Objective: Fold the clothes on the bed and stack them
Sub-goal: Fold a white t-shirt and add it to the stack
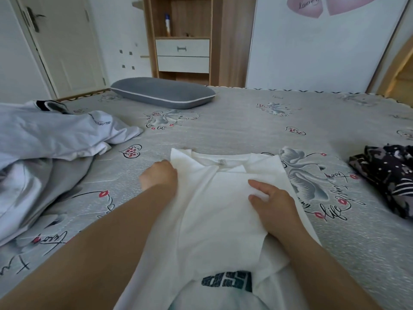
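A white T-shirt (pixel 214 211) lies on the bed (pixel 245 121) in front of me, collar away from me, with both sides folded inward and a dark printed logo showing at the near end. My left hand (pixel 159 176) grips the shirt's left edge near the shoulder with curled fingers. My right hand (pixel 273 205) rests on the folded right flap, thumb and fingers pinching a fold of cloth. A loose pile of white and grey clothes (pixel 44 148) lies at the left. A dark patterned garment (pixel 388 182) lies at the right edge.
A grey pillow (pixel 163 92) lies at the far side of the bed. Beyond it stand a wooden shelf unit with white drawers (pixel 183 54), a white wall and a door (pixel 64 45) at the left. Bare sheet lies between the shirt and the pillow.
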